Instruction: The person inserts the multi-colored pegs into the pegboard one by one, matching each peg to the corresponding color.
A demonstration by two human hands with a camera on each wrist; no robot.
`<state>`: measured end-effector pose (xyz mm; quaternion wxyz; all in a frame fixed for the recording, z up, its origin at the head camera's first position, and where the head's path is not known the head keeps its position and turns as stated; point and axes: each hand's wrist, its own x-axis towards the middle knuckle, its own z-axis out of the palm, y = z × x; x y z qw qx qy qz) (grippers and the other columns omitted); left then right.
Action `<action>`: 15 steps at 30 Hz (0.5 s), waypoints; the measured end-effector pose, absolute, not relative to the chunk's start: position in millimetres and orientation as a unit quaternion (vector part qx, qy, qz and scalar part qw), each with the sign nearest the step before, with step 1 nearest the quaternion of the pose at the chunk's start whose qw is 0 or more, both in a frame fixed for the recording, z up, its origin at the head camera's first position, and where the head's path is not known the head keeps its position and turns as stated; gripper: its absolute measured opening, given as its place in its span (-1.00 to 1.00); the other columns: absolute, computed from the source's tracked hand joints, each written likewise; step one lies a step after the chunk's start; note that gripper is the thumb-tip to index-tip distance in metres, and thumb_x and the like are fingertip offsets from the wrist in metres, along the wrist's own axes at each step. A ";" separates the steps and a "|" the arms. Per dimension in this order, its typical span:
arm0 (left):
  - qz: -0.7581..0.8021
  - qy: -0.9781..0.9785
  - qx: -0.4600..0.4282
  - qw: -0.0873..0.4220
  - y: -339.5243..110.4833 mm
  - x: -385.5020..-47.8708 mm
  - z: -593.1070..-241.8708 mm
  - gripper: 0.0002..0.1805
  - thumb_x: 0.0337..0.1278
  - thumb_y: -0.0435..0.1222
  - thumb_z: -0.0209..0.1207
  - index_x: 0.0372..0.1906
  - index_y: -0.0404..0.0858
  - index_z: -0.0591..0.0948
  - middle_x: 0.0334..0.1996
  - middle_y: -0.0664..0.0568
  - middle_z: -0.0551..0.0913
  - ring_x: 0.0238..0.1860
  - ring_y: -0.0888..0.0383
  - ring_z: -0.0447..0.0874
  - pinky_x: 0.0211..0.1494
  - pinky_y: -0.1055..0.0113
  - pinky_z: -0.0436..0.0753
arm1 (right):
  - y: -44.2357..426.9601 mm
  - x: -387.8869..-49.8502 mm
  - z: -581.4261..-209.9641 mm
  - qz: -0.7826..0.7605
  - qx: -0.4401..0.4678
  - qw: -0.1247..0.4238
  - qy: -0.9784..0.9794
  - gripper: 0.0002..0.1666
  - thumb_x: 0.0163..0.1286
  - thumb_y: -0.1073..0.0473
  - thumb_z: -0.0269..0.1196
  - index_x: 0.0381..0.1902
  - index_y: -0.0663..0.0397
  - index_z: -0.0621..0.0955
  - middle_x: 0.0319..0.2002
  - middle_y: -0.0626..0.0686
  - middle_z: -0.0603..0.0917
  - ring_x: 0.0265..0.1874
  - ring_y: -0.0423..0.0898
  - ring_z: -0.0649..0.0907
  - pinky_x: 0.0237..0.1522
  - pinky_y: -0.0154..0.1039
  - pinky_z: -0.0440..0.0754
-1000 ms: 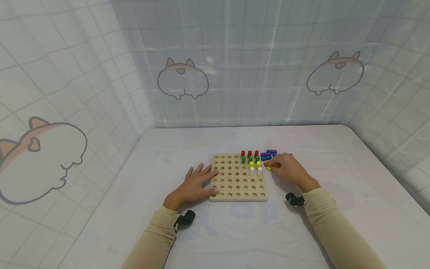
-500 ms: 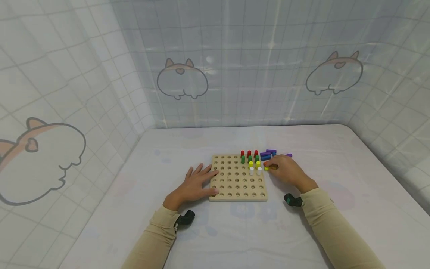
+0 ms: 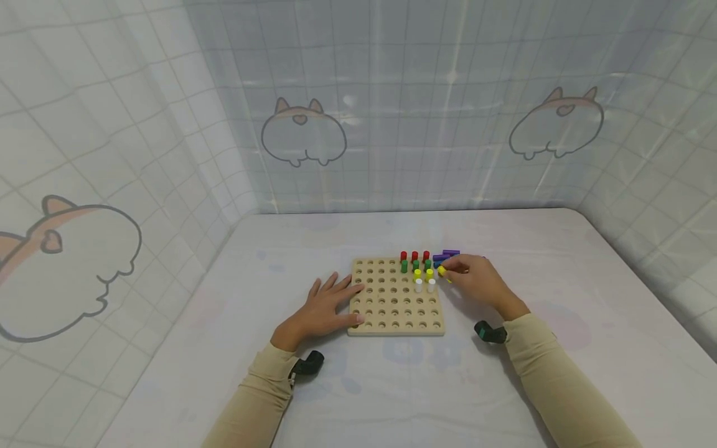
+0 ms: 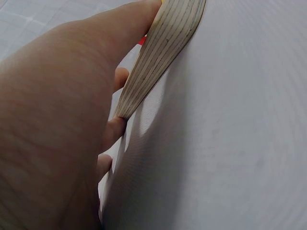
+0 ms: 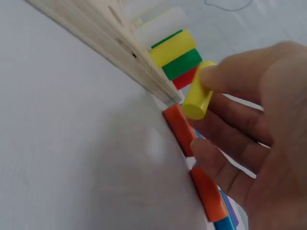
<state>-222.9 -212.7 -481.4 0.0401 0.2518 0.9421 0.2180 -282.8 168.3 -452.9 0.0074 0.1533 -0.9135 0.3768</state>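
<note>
A wooden pegboard [image 3: 389, 311] with rows of round holes lies on the table. Upright in its back right part stand three red pegs [image 3: 414, 256], three green pegs [image 3: 416, 266], two yellow pegs [image 3: 417, 274] and two white pegs [image 3: 419, 285]. My left hand [image 3: 325, 311] rests on the board's left edge, fingers spread. Just off the board's right edge, my right hand [image 3: 478, 283] pinches a yellow peg [image 5: 198, 96] between thumb and fingers, raised above the table. Below it in the right wrist view lie orange pegs [image 5: 209, 194].
Purple pegs [image 3: 450, 252] and a blue peg [image 3: 439, 264] lie loose behind the right hand, beside the board's back right corner. A white cloth covers the table [image 3: 392, 398]. A tiled-pattern curtain [image 3: 426, 155] hangs behind and at both sides.
My right hand has picked the yellow peg up from the table and tilted it more upright beside the board. The left hand stays where it was.
</note>
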 end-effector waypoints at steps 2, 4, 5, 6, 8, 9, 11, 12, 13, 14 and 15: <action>0.217 0.942 0.253 0.041 -212.8 -223.5 -481.5 -0.13 0.24 0.36 0.07 0.57 0.14 0.22 0.58 -0.01 0.06 0.59 -0.14 -0.29 0.48 -0.27 -0.35 | 166.9 -283.6 -450.6 0.397 0.145 0.006 -0.906 -0.77 0.44 0.10 0.31 -0.01 0.01 0.71 -0.02 0.02 0.72 0.02 0.07 0.64 0.06 0.07 0.60; 0.215 0.943 0.252 0.042 -213.0 -224.2 -481.9 -0.13 0.24 0.37 0.06 0.58 0.14 0.21 0.58 0.00 0.06 0.59 -0.13 -0.29 0.48 -0.27 -0.35 | 165.2 -285.3 -448.8 0.413 0.142 0.008 -0.900 -0.72 0.44 0.07 0.31 0.03 0.03 0.70 0.00 0.04 0.71 0.03 0.07 0.64 0.08 0.06 0.58; 0.215 0.943 0.252 0.042 -213.0 -224.4 -482.0 -0.13 0.23 0.37 0.06 0.58 0.14 0.21 0.58 0.00 0.06 0.59 -0.13 -0.29 0.48 -0.27 -0.35 | 164.3 -286.3 -448.2 0.417 0.144 0.008 -0.898 -0.69 0.44 0.05 0.31 0.06 0.04 0.69 0.02 0.06 0.71 0.04 0.07 0.64 0.10 0.07 0.57; 0.215 0.943 0.251 0.042 -213.0 -224.6 -482.2 -0.13 0.23 0.37 0.06 0.58 0.14 0.21 0.58 0.00 0.06 0.59 -0.12 -0.29 0.48 -0.26 -0.35 | 162.9 -287.2 -447.6 0.426 0.142 0.007 -0.894 -0.67 0.44 0.04 0.32 0.08 0.05 0.68 0.03 0.06 0.70 0.04 0.06 0.64 0.11 0.06 0.57; 0.217 0.942 0.250 0.043 -213.1 -224.9 -482.5 -0.12 0.23 0.37 0.07 0.57 0.14 0.22 0.58 0.00 0.06 0.59 -0.12 -0.29 0.48 -0.26 -0.36 | 160.2 -288.5 -445.7 0.437 0.145 0.005 -0.888 -0.62 0.44 0.04 0.32 0.12 0.07 0.67 0.04 0.07 0.70 0.05 0.06 0.64 0.11 0.06 0.57; 0.219 0.942 0.250 0.043 -213.0 -225.0 -482.7 -0.12 0.23 0.36 0.07 0.57 0.13 0.23 0.58 -0.01 0.06 0.59 -0.13 -0.29 0.48 -0.27 -0.36 | 158.8 -289.2 -445.1 0.441 0.146 0.003 -0.886 -0.61 0.44 0.03 0.32 0.13 0.08 0.66 0.04 0.08 0.70 0.04 0.05 0.64 0.10 0.04 0.57; 0.221 0.942 0.249 0.042 -212.9 -225.1 -483.4 -0.13 0.22 0.36 0.08 0.57 0.13 0.23 0.58 -0.01 0.06 0.59 -0.13 -0.29 0.48 -0.27 -0.37 | 155.6 -290.1 -443.6 0.453 0.147 -0.004 -0.879 -0.60 0.43 0.05 0.32 0.14 0.09 0.65 0.03 0.08 0.70 0.01 0.03 0.65 0.06 -0.01 0.60; 0.220 0.942 0.249 0.042 -212.8 -225.2 -483.8 -0.13 0.23 0.36 0.08 0.57 0.13 0.23 0.58 -0.01 0.07 0.59 -0.13 -0.29 0.48 -0.27 -0.37 | 154.2 -290.2 -442.7 0.459 0.148 -0.008 -0.876 -0.60 0.43 0.07 0.32 0.14 0.10 0.65 0.03 0.09 0.70 -0.01 0.03 0.66 0.03 -0.03 0.62; 0.220 0.942 0.249 0.042 -212.9 -225.7 -484.1 -0.13 0.23 0.36 0.08 0.57 0.14 0.23 0.58 -0.01 0.06 0.59 -0.13 -0.29 0.48 -0.27 -0.37 | 152.7 -290.6 -442.3 0.464 0.149 -0.010 -0.873 -0.60 0.44 0.07 0.31 0.15 0.10 0.64 0.03 0.09 0.70 -0.03 0.02 0.66 0.00 -0.06 0.64; 0.219 0.943 0.249 0.041 -213.0 -226.3 -484.3 -0.13 0.23 0.36 0.07 0.57 0.14 0.23 0.58 0.00 0.06 0.59 -0.13 -0.29 0.48 -0.26 -0.37 | 151.4 -291.1 -441.8 0.470 0.149 -0.012 -0.870 -0.61 0.44 0.08 0.31 0.15 0.10 0.64 0.03 0.10 0.69 -0.05 0.02 0.67 -0.02 -0.08 0.65; 0.218 0.943 0.249 0.041 -213.2 -226.8 -484.6 -0.13 0.23 0.36 0.07 0.57 0.14 0.22 0.58 0.00 0.06 0.59 -0.12 -0.29 0.48 -0.26 -0.37 | 150.0 -291.5 -441.4 0.479 0.148 -0.014 -0.865 -0.60 0.44 0.09 0.31 0.16 0.11 0.63 0.03 0.11 0.69 -0.08 0.02 0.68 -0.05 -0.09 0.67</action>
